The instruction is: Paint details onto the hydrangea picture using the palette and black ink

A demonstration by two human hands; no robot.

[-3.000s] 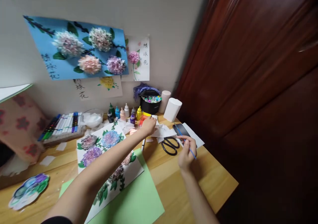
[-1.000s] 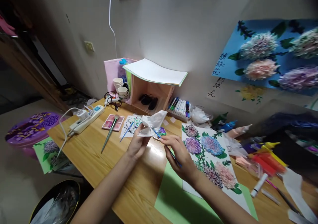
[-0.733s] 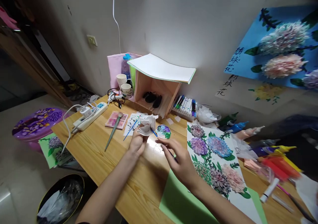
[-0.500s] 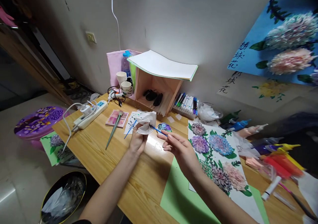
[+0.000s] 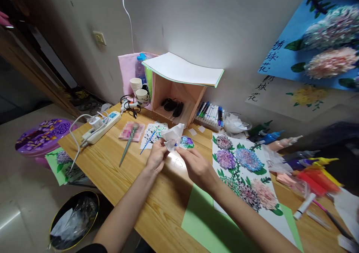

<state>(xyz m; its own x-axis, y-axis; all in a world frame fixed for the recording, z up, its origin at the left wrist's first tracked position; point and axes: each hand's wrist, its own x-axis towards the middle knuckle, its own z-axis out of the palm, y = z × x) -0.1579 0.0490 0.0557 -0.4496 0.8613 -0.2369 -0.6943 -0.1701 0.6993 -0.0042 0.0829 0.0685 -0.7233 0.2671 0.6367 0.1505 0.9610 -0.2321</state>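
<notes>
Left hand (image 5: 156,156) and right hand (image 5: 196,166), meeting at a white tissue

1. Wooden table (image 5: 159,204). Near edge slants from the power strip down toward lower right; the left forearm crosses it. Wood shows between the two forearms and, on the left side, as far as a green-handled brush (image 5: 128,147), leaving room to move there.

2. Flower picture (image 5: 237,170), on a green sheet (image 5: 203,215). Its left edge stands just to the right of the right hand; the right forearm passes over its lower part. Room on this side is tighter.

3. Pink box (image 5: 196,102), beyond the hands, open front facing them.

4. Power strip (image 5: 102,127), along the table's left edge, well apart from the hands.

5. Marker tray (image 5: 210,114), beyond the picture's far edge.

6. Paint palette (image 5: 186,142), just beyond the right fingertips.

7. Tissue, above the table, pinched in the left hand between thumb and fingers. Crumpled at the grip; its free corner points up and to the right, long axis slanting the same way.

8. Blue shaft (image 5: 176,145), a short piece visible at the tissue, right fingers closed on it narrowly. Remainder hidden; long axis cannot be told.
</notes>
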